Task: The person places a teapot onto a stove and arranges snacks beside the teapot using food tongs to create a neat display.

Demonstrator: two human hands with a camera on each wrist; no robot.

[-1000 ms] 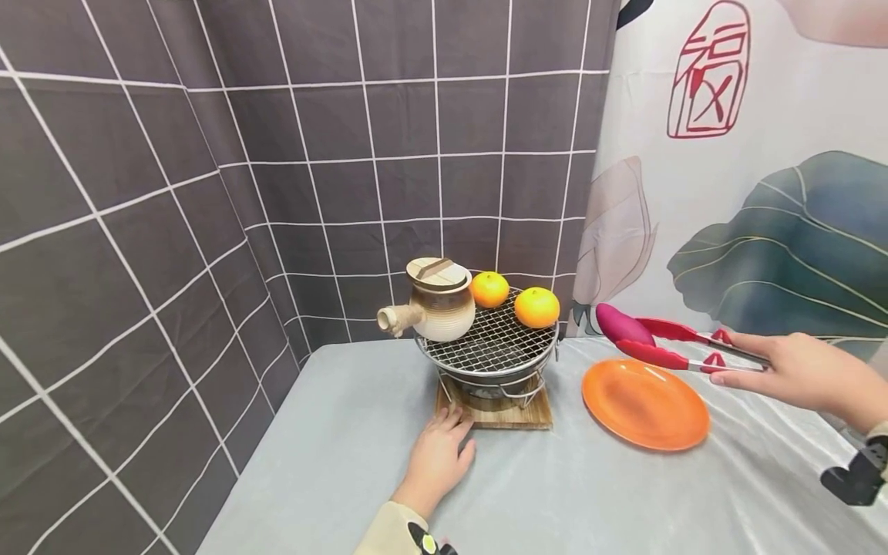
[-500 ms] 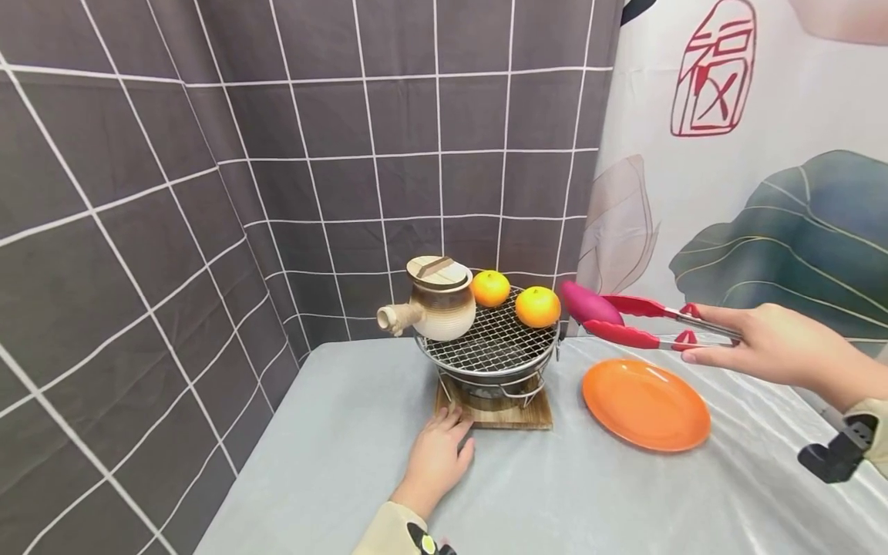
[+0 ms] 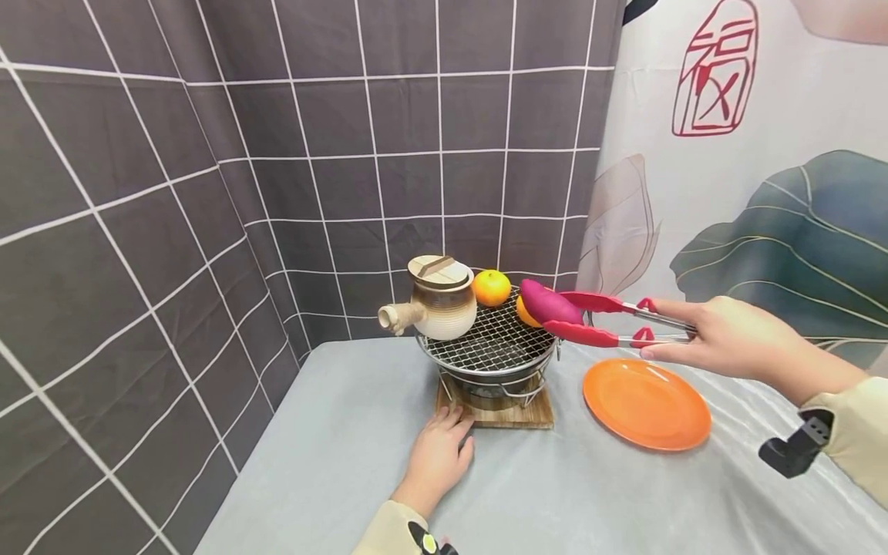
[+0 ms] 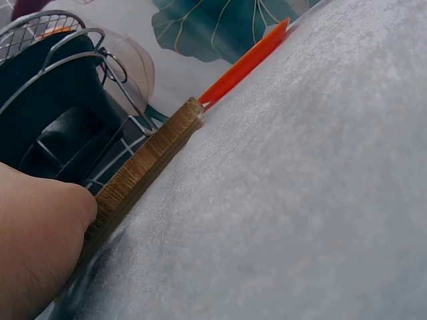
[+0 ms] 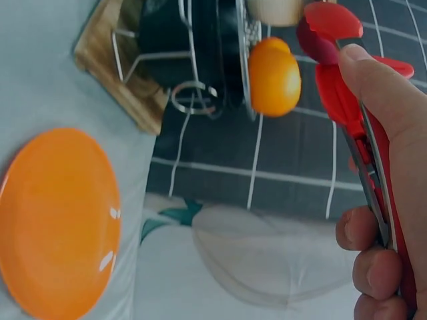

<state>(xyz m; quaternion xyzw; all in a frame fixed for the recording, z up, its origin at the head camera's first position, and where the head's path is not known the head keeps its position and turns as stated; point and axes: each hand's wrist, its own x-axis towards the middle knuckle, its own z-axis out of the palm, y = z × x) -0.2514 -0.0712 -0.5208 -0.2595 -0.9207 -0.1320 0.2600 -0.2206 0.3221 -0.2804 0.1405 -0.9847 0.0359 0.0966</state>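
Observation:
My right hand grips red-tipped tongs, whose tips pinch a purple sweet potato. In the head view the sweet potato overlaps the right side of a round wire grill and partly covers an orange fruit there. A second orange fruit sits farther back, beside a clay pot with a wooden lid and side handle. The right wrist view shows the tongs held along the palm. My left hand rests with extended fingers at the front left corner of the wooden board under the grill.
An orange plate lies on the grey tablecloth right of the grill. Behind the table hangs a dark grid-patterned curtain, and a pale leaf-printed cloth hangs at the right.
My right hand has moved left, carrying the sweet potato in the tongs from above the plate to over the grill's right side. The left hand has stayed at the board.

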